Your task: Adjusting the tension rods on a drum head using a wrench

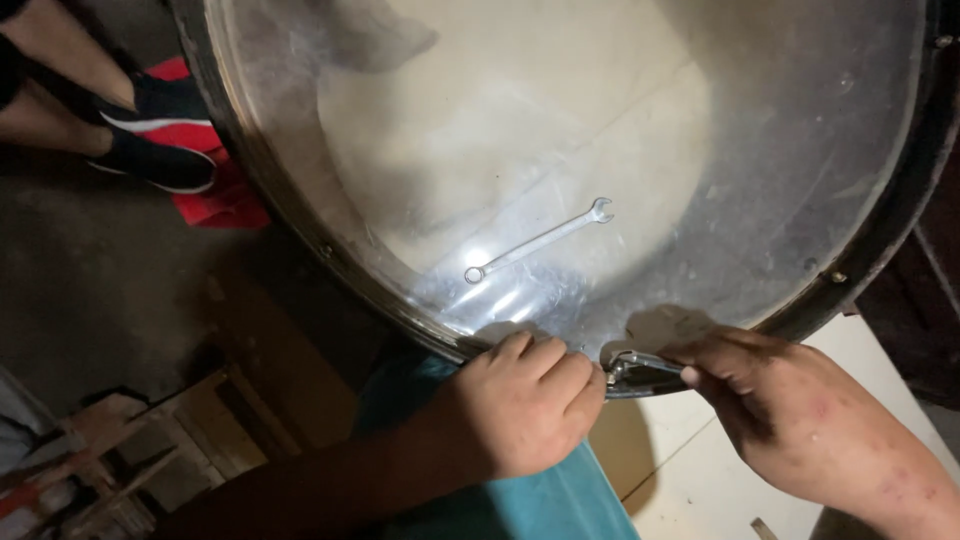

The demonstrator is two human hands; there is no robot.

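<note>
Your left hand (525,405) grips the drum (300,200) rim at lower centre; your right hand (790,410), just right of it, pinches a small wrench (640,368) there.

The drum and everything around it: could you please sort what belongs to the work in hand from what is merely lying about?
In use:
drum, its rim gripped by the left hand
metal tool, held at the rim by the right hand

Lying about:
spanner on the drumhead
red cloth
wooden frame
another person's shoes
</note>
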